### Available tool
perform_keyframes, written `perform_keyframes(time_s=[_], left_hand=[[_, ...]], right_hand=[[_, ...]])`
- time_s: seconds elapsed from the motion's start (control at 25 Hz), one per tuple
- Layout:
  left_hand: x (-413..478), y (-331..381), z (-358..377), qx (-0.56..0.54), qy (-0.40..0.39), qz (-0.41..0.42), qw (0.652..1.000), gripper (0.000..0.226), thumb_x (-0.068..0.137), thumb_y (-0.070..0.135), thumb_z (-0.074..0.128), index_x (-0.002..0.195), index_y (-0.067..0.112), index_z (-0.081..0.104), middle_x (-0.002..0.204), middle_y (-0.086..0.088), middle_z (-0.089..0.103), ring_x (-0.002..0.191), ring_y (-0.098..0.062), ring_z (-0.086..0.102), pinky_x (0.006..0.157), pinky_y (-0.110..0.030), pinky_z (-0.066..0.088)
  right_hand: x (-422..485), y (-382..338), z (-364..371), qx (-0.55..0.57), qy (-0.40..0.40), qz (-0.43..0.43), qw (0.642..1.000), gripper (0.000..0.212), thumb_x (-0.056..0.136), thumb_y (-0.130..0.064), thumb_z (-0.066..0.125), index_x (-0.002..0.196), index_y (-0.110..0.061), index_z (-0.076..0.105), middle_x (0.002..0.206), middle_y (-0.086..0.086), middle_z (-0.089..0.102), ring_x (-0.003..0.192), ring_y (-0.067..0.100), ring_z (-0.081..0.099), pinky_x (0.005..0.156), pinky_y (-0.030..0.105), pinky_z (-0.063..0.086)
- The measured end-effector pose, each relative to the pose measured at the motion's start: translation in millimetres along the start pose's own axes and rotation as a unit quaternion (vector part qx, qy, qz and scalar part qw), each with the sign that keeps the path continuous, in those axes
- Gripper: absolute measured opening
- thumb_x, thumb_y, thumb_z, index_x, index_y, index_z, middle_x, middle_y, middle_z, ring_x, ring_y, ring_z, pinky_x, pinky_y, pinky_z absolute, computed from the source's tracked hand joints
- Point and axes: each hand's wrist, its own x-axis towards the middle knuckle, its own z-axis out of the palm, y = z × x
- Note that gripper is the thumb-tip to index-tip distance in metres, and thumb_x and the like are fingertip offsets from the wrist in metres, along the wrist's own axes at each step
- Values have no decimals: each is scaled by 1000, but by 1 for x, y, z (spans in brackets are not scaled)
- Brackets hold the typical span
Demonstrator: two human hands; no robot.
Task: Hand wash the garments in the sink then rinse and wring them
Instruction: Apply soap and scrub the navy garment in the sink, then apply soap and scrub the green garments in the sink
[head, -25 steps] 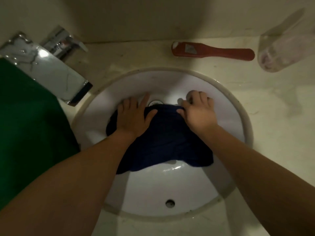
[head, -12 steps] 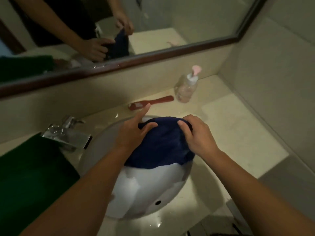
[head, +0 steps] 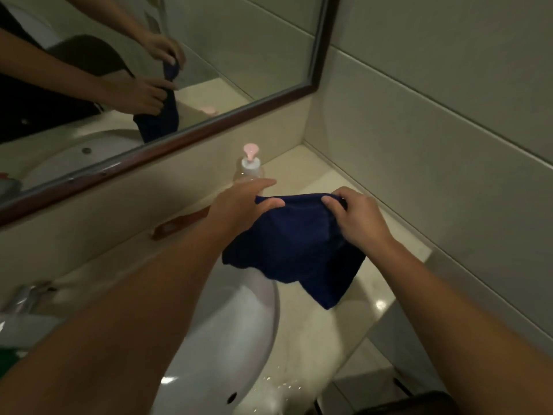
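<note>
White sink, navy garment held above rim

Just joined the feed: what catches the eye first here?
A dark blue garment hangs spread in the air, the left hand and right hand pinching its top edge, over the right rim of the white sink. Behind it stands a pink-topped pump bottle, and the mirror above reflects the same grip.

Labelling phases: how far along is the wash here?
Done: garment is out of the sink; whether soaped or rinsed cannot be told. In hand: left hand and right hand pinch its top edge, cloth hanging spread. Left: wringing, since it shows no twist.
</note>
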Motion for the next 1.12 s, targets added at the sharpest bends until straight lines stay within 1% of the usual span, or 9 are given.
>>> perform_keyframes(time_s=[0.2,0.32,0.4,0.56,0.6,0.68,0.84,1.0,1.12], left_hand=[[69,5,70,81,-19,-40,996,64,97,63,50,150,28,41,146,-2,52,131,-25,50,102,-44,43],[80,7,111,152,9,-15,988,53,103,48,49,150,24,41,145,-2,49,133,-26,44,112,-46,31],[68,4,134,153,9,2,988,50,103,40,51,148,22,46,146,-5,49,135,-30,45,115,-50,29],[10,-24,145,157,-67,-45,984,57,105,46,28,157,23,36,166,-2,27,153,-25,26,124,-45,16],[-8,-34,139,158,-70,-62,983,61,104,49,21,157,24,35,167,0,24,153,-23,24,124,-44,17],[-48,-51,121,157,-20,-87,984,61,103,49,23,151,21,47,160,-2,40,145,-24,41,116,-44,32],[-146,-93,71,153,71,-167,971,50,103,42,37,139,15,60,141,-6,61,128,-26,58,103,-42,46],[-253,-130,23,146,126,-244,951,48,102,40,40,135,13,62,134,-7,64,121,-28,61,102,-45,49],[-335,-150,2,162,152,-255,941,44,102,40,41,128,14,65,123,-5,68,111,-25,63,98,-41,49]], right_hand=[[74,71,24,-51,-18,32,998,33,107,-45,48,113,-18,66,99,6,71,90,27,63,74,36,48],[97,97,42,-125,-6,46,991,38,107,-41,48,133,-17,62,117,16,65,112,38,58,89,46,49],[97,98,61,-155,-6,-14,988,39,107,-40,50,136,-19,63,119,17,65,113,41,56,93,50,45],[59,78,112,-143,-194,-130,962,40,107,-46,41,128,-21,66,115,10,67,109,33,62,92,48,51],[51,69,122,-166,-220,-132,952,40,108,-46,39,128,-23,65,116,8,66,110,31,61,92,46,50],[38,42,135,-210,-182,-167,946,36,109,-41,42,130,-22,64,117,6,66,108,28,61,90,44,51],[-10,-48,172,-144,-137,-344,918,19,98,-26,67,110,-13,72,96,6,70,80,32,65,62,46,56],[-79,-138,228,-58,-223,-373,899,39,103,-35,44,122,-14,70,110,9,71,100,32,65,85,46,52],[-139,-187,266,-56,-255,-423,867,36,103,-35,48,121,-14,71,108,10,72,98,35,65,81,47,53]])
